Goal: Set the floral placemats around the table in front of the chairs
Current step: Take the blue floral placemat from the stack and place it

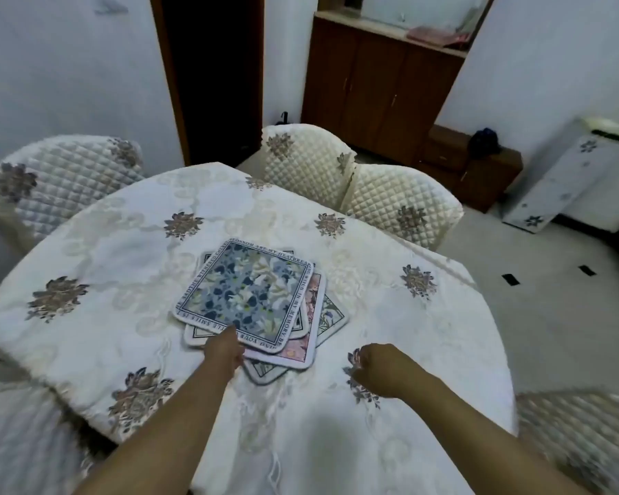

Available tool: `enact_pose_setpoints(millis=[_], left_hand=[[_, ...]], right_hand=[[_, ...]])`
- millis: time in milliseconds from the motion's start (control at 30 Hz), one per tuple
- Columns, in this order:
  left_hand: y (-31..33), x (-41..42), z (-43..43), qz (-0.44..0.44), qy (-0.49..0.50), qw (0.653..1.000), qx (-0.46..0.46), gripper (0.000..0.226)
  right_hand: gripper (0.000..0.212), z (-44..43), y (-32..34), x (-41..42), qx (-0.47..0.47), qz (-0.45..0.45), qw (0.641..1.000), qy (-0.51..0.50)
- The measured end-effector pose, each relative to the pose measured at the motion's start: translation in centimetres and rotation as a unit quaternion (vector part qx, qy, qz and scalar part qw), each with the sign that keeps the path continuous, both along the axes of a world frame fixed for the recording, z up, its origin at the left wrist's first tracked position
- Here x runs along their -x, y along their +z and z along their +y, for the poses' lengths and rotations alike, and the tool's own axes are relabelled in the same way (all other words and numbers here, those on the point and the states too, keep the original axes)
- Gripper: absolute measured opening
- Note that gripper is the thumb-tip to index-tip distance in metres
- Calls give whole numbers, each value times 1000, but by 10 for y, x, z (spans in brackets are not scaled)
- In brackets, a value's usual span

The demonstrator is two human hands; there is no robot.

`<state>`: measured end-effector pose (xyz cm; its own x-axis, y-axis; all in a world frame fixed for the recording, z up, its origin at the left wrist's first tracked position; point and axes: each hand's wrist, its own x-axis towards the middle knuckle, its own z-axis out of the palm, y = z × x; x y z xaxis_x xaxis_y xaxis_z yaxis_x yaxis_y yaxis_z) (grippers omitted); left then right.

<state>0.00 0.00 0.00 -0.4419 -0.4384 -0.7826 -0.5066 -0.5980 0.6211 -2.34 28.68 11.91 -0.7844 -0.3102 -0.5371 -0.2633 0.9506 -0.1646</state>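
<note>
Left hand (226, 348): nearest of the two working hands, reaching in from the near edge; its fingers curl at the near corner of the placemat stack (261, 301), touching the edges there. Whether they have pinched a mat or only rest against it, I cannot tell.
Right hand (379, 369): loosely curled, knuckles down on the cloth, holding nothing, just beside the stack and apart from it; probably waiting to take a mat once one is freed.
Placemat stack: all the floral mats lie fanned in one heap at the middle of the bench (122, 244), each turned askew so its corners stick out, which gives fingers an edge to catch.
Top mat (243, 291): blue and white flowers with a lettered border, flat, uppermost.
Pink mat (297, 348): shows beneath, at the near right.
Chairs: quilted covers; one at far left (61, 184), two at the far right (304, 159) and (397, 205).
Progress: no mat lies before any chair; distribution seems not yet begun.
</note>
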Motion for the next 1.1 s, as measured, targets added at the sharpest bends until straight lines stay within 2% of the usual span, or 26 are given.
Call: enact_pose_setpoints(millis=[133, 233, 300, 333, 400, 500, 567, 633, 700, 733, 800, 833, 900, 933, 1000, 1100], left_hand=[[-14, 20, -5, -17, 28, 996, -83, 45], [-16, 31, -5, -35, 39, 992, -112, 48], [-18, 35, -4, -53, 50, 992, -104, 47], [-22, 37, -3, -58, 49, 992, -98, 46], [-28, 41, 2, -59, 28, 993, -97, 41], [-31, 44, 9, -64, 24, 993, -95, 40], [-29, 45, 15, -54, 36, 995, -74, 47], [-19, 36, 26, -26, 33, 996, -75, 41], [-11, 15, 41, 9, 21, 995, -95, 19], [-9, -1, 51, 23, 16, 994, -106, 10], [-14, -38, 74, 44, -6, 994, -104, 9], [-19, -58, 89, 37, -27, 995, -93, 10], [-32, -95, 122, -1, -61, 996, -72, 6], [-38, -110, 137, -19, -70, 995, -70, 6], [-45, -132, 166, -56, -85, 992, -76, 12], [-44, -150, 200, -68, -81, 990, -93, 11]], right_hand=[[16, 2, -7, -3, 19, -12, 999, -23], [19, 3, -14, -4, 41, -24, 998, -49], [34, 3, -19, -7, 38, -24, 999, -27], [33, 3, -23, -10, 44, -25, 998, -28], [17, 3, -27, -17, 57, -32, 996, -64], [26, 8, -38, -33, 59, -50, 991, -112], [22, 13, -45, -44, 91, -59, 983, -148], [27, 22, -52, -50, 123, -64, 974, -177], [27, 34, -57, -46, 191, -94, 945, -249], [23, 40, -59, -39, 242, -115, 916, -298], [15, 50, -67, -18, 344, -139, 838, -401], [18, 54, -73, -5, 378, -146, 799, -443], [28, 62, -85, 22, 405, -170, 753, -490], [31, 65, -91, 34, 404, -184, 746, -497], [35, 76, -109, 52, 372, -190, 765, -490], [34, 101, -139, 69, 291, -170, 851, -402]])
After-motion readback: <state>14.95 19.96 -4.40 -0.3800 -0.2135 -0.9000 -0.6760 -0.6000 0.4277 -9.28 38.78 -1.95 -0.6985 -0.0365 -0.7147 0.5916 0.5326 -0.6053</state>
